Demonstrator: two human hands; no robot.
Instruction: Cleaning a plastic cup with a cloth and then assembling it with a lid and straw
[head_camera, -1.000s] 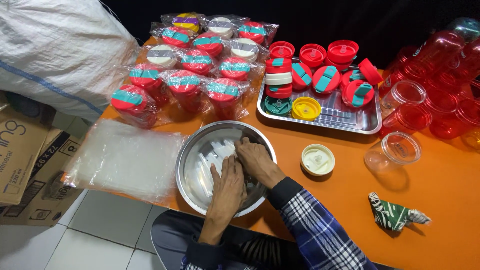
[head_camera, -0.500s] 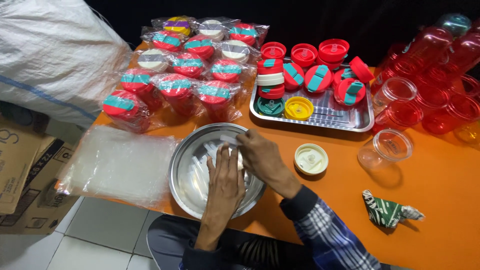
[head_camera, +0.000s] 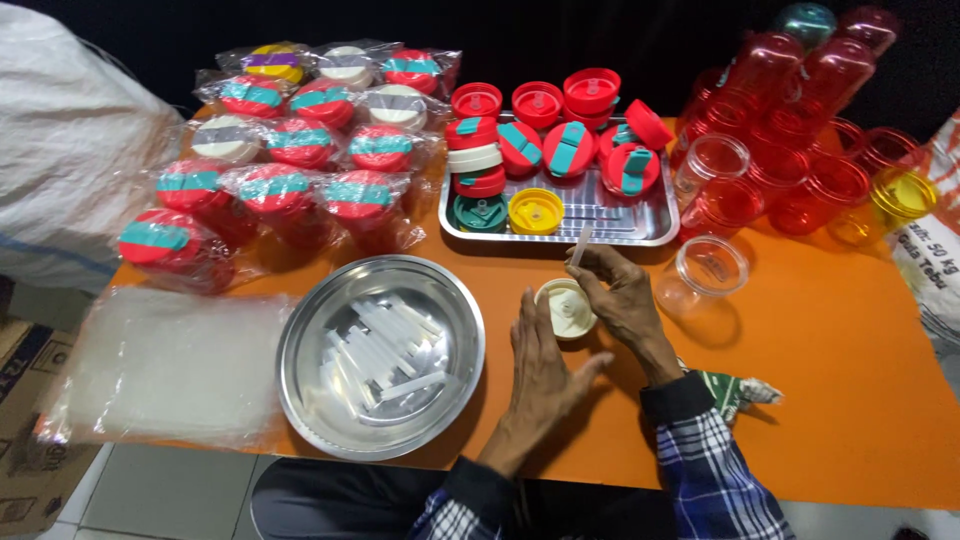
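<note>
Both your hands have left the steel bowl and shifted to its right, onto the cream lid lying on the table. Your right hand pinches a clear straw, near upright, just above the lid; your left hand rests spread, fingertips against the lid's near-left edge.

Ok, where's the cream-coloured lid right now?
In the head view, the cream lid lies on the orange table between both hands, right of the steel bowl and just below the metal tray.
</note>
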